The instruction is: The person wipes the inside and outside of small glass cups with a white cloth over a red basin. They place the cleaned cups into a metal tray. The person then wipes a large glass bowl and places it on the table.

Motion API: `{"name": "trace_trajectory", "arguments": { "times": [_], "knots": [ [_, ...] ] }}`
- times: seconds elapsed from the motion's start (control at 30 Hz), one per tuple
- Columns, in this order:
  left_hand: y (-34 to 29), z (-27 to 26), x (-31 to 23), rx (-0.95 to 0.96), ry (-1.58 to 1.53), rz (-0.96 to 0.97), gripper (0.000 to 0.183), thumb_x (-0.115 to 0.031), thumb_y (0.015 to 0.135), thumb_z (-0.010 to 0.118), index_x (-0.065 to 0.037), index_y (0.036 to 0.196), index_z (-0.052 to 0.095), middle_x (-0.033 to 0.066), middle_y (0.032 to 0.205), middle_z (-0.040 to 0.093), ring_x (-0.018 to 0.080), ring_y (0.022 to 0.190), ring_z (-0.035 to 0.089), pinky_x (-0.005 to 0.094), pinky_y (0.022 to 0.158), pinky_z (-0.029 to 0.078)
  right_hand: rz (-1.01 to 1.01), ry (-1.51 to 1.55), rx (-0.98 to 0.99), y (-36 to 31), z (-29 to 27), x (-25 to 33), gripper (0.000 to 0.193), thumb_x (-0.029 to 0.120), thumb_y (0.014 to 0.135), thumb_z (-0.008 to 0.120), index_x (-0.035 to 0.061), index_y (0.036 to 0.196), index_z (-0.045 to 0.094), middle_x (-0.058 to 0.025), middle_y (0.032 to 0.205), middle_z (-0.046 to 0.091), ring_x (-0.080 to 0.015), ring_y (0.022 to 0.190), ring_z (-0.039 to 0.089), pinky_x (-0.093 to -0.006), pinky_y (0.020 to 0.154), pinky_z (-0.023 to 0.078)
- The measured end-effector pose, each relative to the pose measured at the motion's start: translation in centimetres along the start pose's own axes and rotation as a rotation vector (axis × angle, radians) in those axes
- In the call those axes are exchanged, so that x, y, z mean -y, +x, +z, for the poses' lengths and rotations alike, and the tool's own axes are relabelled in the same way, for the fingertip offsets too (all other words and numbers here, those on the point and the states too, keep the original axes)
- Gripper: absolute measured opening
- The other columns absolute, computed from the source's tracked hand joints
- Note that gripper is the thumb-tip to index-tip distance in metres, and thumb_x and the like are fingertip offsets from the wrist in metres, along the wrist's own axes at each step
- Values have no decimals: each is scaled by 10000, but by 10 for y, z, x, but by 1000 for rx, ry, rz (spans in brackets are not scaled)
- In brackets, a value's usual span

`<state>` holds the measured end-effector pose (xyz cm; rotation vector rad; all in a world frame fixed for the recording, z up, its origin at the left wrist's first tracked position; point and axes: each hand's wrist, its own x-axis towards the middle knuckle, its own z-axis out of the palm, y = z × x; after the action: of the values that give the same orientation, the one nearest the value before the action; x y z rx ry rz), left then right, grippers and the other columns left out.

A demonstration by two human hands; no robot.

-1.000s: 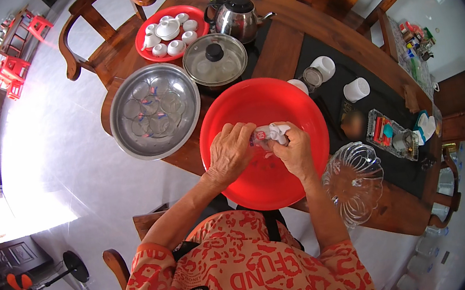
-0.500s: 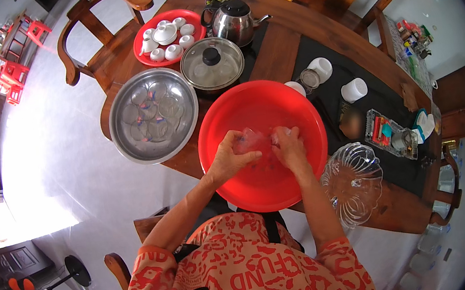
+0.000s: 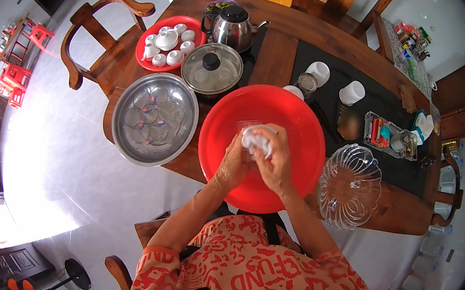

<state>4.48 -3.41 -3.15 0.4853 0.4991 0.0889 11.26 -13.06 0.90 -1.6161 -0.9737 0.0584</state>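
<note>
Over the red basin [image 3: 214, 118], my two hands are close together. My right hand [image 3: 275, 160] is closed round a crumpled white cloth [image 3: 256, 140]. My left hand [image 3: 234, 163] is curled against the cloth from the other side, gripping a clear glass that the cloth and fingers mostly hide. To the left of the basin, a round steel basin [image 3: 127, 144] contains several clear glass pieces with small red and blue marks. A scalloped clear glass bowl [image 3: 350, 188] stands by the basin's right side.
Behind the basin are a lidded pot [image 3: 213, 80], a steel kettle [image 3: 232, 30] and a red tray [image 3: 143, 49] of white teaware. White cups [image 3: 353, 93] and a glass tray [image 3: 381, 136] of small items occupy the table's right. A wooden chair [image 3: 95, 40] stands at far left.
My hands have come together, the right moving left toward the left hand. The white cloth now shows bunched between them, where the clear glass showed in my left hand before.
</note>
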Motion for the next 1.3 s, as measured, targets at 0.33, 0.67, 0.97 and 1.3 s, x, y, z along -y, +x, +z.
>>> {"name": "trace_trajectory", "arguments": {
  "times": [0.33, 0.67, 0.97, 1.3],
  "knots": [
    [3, -2, -3, 8, -67, 43, 479, -564, 933, 385, -160, 1166, 493, 35, 1085, 603, 202, 966, 607, 403, 872, 491, 188, 183, 9, -7, -4, -1, 321, 5, 806, 598, 58, 1118, 547, -136, 1156, 529, -283, 1071, 537, -368, 897, 458],
    [-5, -3, 2, 13, 185, 25, 473, -501, 939, 458, -215, 1311, 397, 42, 1095, 570, 184, 919, 600, 348, 738, 504, 456, 286, -121, -12, 4, -27, 323, 64, 838, 564, 27, 1154, 509, -174, 1139, 460, -330, 1055, 487, -384, 905, 420],
    [4, -6, -8, -210, 133, 47, 480, -448, 852, 642, -149, 1154, 418, 18, 940, 564, 123, 758, 575, 322, 604, 474, 444, -629, 407, -13, -9, -105, 277, 1, 764, 555, 52, 1036, 546, -198, 1069, 489, -306, 995, 526, -383, 770, 469],
    [12, -19, 6, -126, -197, -42, 491, -562, 863, 550, -132, 1099, 563, 39, 917, 612, 204, 852, 611, 390, 773, 523, -12, -100, 142, -36, 1, 3, 437, -103, 683, 596, 68, 1084, 559, -179, 1120, 477, -365, 1011, 501, -421, 869, 440]
  ]
}}
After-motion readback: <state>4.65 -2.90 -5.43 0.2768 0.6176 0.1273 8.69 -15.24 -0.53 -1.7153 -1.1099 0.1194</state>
